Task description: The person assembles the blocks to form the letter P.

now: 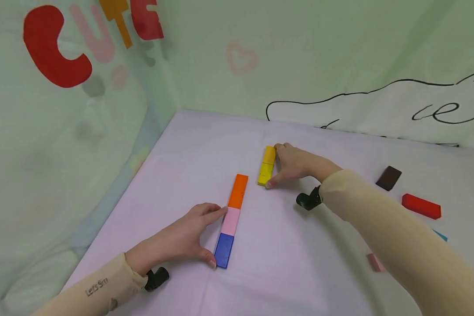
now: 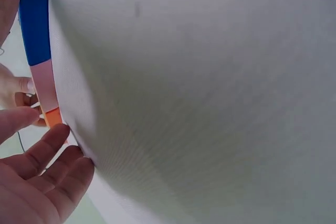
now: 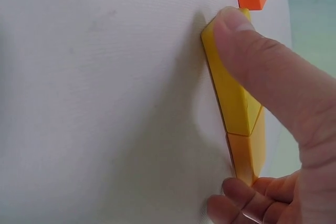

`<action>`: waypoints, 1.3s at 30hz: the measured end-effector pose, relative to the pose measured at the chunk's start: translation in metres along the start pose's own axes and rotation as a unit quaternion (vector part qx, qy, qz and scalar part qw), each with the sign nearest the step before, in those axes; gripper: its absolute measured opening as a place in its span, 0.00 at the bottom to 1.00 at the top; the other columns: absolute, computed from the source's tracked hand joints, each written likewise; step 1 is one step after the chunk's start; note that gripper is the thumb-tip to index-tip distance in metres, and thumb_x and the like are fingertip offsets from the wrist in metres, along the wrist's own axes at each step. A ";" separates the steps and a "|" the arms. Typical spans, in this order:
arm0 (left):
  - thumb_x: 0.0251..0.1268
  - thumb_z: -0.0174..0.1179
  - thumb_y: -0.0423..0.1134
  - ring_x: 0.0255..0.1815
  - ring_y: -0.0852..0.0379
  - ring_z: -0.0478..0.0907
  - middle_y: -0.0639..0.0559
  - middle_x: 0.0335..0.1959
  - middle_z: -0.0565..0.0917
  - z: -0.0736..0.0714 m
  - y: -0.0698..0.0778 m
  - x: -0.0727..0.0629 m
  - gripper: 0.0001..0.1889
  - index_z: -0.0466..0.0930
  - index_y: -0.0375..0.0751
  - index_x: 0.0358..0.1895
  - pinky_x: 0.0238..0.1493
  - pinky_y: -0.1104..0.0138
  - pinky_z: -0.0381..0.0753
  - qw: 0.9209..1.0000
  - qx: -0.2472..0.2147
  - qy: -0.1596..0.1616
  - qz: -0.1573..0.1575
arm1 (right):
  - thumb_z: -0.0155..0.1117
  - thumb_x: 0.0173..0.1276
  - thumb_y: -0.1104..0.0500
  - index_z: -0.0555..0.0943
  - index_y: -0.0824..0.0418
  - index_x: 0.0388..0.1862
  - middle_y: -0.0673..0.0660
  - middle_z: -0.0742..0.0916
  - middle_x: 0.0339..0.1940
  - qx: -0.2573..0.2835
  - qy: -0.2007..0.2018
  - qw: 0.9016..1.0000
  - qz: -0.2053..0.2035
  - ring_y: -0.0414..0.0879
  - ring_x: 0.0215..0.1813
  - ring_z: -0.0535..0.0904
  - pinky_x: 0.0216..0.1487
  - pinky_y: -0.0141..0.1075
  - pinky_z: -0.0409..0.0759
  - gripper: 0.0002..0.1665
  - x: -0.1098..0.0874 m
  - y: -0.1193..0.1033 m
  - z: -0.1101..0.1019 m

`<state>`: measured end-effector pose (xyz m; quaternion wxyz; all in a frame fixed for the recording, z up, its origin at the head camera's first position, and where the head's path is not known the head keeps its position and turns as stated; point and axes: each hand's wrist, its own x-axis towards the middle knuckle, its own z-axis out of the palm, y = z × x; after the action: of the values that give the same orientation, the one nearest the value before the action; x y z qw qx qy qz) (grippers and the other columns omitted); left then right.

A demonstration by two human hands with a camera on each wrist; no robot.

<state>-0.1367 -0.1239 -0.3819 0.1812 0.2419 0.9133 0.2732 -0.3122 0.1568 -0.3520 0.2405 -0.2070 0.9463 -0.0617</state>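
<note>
On the table, an orange block [image 1: 238, 191], a pink block [image 1: 231, 221] and a blue block [image 1: 224, 250] lie end to end in a slanting row. Along the row's left side is my left hand [image 1: 185, 235], thumb at the blue block's near corner and forefinger beside the pink block; the other fingers rest on the table. My right hand [image 1: 294, 163] spans a yellow block [image 3: 228, 93] and an amber block [image 3: 242, 153] joined end to end. Its thumb presses the yellow block's near end, and its fingers curl at the amber block's far end.
To the right lie a dark brown block [image 1: 389, 177], a red block [image 1: 421, 206], a small pink block [image 1: 376, 262] and a blue piece [image 1: 440, 235], partly hidden by the right sleeve. Cloth walls with lettering [image 1: 55, 48] stand left and behind the table.
</note>
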 end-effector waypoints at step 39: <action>0.36 0.87 0.48 0.74 0.44 0.61 0.42 0.73 0.67 0.006 0.012 0.009 0.59 0.64 0.42 0.78 0.75 0.51 0.69 1.000 0.012 -0.017 -0.007 | 0.75 0.60 0.36 0.52 0.74 0.80 0.74 0.67 0.75 0.006 -0.003 1.000 -0.028 0.64 0.72 0.68 0.77 0.59 0.65 0.67 0.039 -0.018 -0.013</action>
<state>-0.1376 -0.1078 -0.3811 0.1952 0.2423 0.9150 0.2568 -0.3427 0.1241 -0.3536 0.2432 -0.2319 0.9390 -0.0732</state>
